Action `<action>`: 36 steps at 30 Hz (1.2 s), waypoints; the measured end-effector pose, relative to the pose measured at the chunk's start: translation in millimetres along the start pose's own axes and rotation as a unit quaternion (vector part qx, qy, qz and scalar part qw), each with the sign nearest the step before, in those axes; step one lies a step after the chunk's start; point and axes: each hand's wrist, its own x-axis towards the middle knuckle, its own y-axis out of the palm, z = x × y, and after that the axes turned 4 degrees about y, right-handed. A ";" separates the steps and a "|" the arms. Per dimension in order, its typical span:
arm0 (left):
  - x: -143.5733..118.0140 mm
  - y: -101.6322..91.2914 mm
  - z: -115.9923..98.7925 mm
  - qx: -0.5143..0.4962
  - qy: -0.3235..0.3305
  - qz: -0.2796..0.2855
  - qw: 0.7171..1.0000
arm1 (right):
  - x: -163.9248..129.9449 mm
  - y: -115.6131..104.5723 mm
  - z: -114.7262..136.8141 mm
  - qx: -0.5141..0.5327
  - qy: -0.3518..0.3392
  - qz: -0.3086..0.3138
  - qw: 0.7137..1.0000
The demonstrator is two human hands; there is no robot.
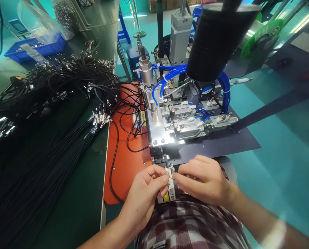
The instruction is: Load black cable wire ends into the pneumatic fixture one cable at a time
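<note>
Head view, looking down at a bench. Landmark: small silver metal press machine with blue air hoses point(180, 114), standing on a dark grey mat point(222, 147).

Both hands meet just below the machine's front edge, over the person's lap. Left hand point(146, 193): fingers curled in, thumb and forefinger pinched together on a small pale part point(170, 174), too small to make out clearly. Right hand point(203, 180): fingers likewise bent, thumb and forefinger tips closed on the same small part from the other side. The fingertips of the two hands are all but touching. The part sits between them, directly in front of the machine's black front block point(161, 159).

Under the hands, a white and yellow printed label point(167, 197) shows; what it is stuck to cannot be told. Nearer the camera than the machine, a maroon and white checked shirt point(190, 224).

Left of the machine: flat orange pad point(123, 162), with a thin black cable point(115, 152) looping across it. Further left, on the dark green bench top point(74, 207), a large bundle of black cables with silver metal end plugs point(53, 114). Far left and behind, a blue plastic tray point(35, 50).

Above the machine, right of centre, a black cylindrical lamp housing point(216, 38); beyond it a green reel point(263, 38).
</note>
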 end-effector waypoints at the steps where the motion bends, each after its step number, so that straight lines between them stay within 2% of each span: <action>1: 0.1 -0.1 -0.2 0.000 0.004 -0.002 1.000 | 0.3 -0.6 2.1 0.012 0.027 -0.027 0.999; 3: 0.1 -0.2 0.3 0.007 0.017 -0.009 1.000 | 4.1 -1.7 10.3 0.080 0.110 -0.083 0.987; 5: -0.1 0.0 1.5 0.014 0.030 -0.016 0.999 | 10.2 -2.2 20.4 0.172 0.190 -0.100 0.962; 10: -2.3 -1.7 6.4 0.047 0.063 -0.018 0.997 | 19.6 2.1 33.5 0.334 0.319 -0.036 0.886; 15: -3.9 -5.2 10.9 0.082 0.108 -0.015 0.991 | 18.1 9.0 33.2 0.416 0.377 -0.020 0.828; 21: -3.7 -3.8 10.7 0.083 0.115 -0.018 0.990 | 18.0 15.6 35.6 0.494 0.401 -0.033 0.771; 23: -3.2 -3.4 9.9 0.080 0.102 -0.018 0.991 | 14.9 20.8 35.5 0.484 0.392 -0.044 0.781; 24: -2.9 -3.2 9.4 0.073 0.093 -0.017 0.993 | 12.6 23.3 34.9 0.459 0.376 -0.054 0.803; 28: -2.3 -1.8 7.3 0.032 0.052 -0.013 0.998 | 3.4 26.5 29.4 0.268 0.235 -0.101 0.929; 30: -2.8 -0.8 6.2 0.025 0.038 -0.014 0.999 | 1.7 21.8 26.3 0.171 0.146 -0.105 0.969; 33: -3.7 0.3 5.4 0.036 0.029 -0.015 0.999 | 4.2 10.9 24.1 0.085 0.061 -0.095 0.990; 36: -3.0 0.1 5.6 0.056 0.016 -0.009 0.998 | 8.4 4.3 24.7 0.150 0.099 -0.077 0.981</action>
